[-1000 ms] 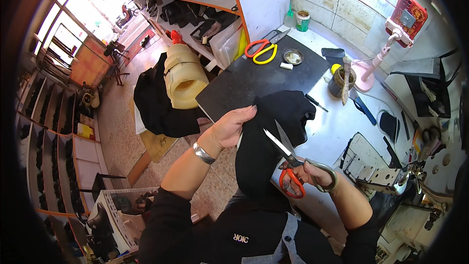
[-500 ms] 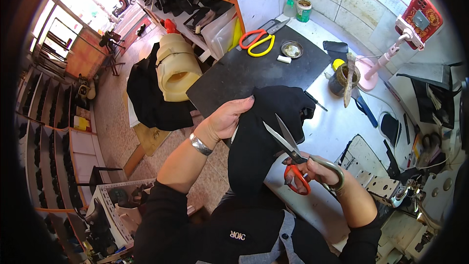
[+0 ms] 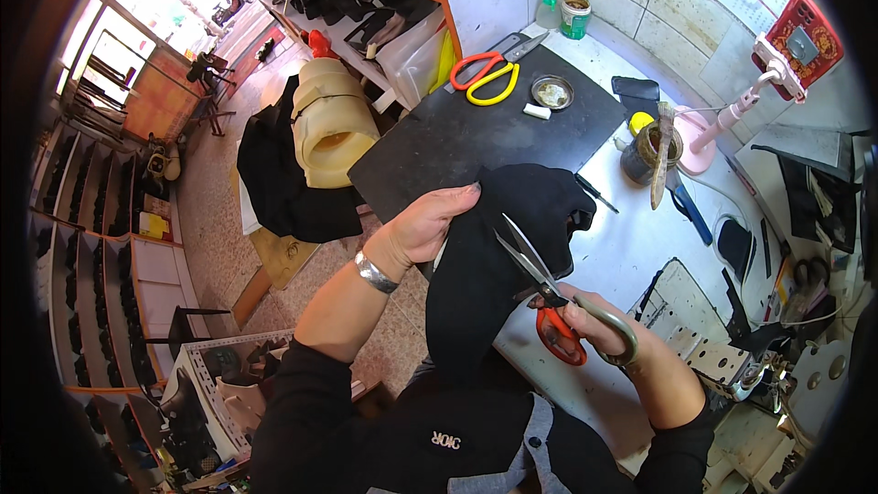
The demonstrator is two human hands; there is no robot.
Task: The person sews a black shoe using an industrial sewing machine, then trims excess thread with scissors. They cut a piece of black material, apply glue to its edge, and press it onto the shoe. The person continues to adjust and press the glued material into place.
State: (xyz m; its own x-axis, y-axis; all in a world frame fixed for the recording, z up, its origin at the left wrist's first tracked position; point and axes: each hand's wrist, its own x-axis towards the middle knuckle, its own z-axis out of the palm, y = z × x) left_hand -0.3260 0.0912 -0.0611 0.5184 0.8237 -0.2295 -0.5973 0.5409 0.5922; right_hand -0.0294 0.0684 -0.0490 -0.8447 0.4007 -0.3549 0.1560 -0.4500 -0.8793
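A piece of black fabric (image 3: 466, 274) hangs from my left hand (image 3: 422, 227), its upper edge pinched between thumb and fingers. My right hand (image 3: 593, 322) is wrapped around a pair of scissors (image 3: 535, 265) with one red handle loop and one bare metal loop. Their blades are slightly apart and lie across the front of the fabric, pointing up and to the left. Whether the blades touch the cloth, I cannot tell. Past the fabric's right side, a thin dark pen-like tool (image 3: 596, 192) lies on the white table.
A black mat (image 3: 485, 142) carries scissors with red and yellow handles (image 3: 485, 78), a round tin (image 3: 552, 91) and a white block (image 3: 537, 112). Right of it stand a brush in a jar (image 3: 651, 151) and a phone on a pink stand (image 3: 722, 128). A sewing machine (image 3: 732, 357) is at right.
The scissors' blades have come closer together and turned slightly more upright. The view has shifted a little. My left hand keeps its hold on the fabric.
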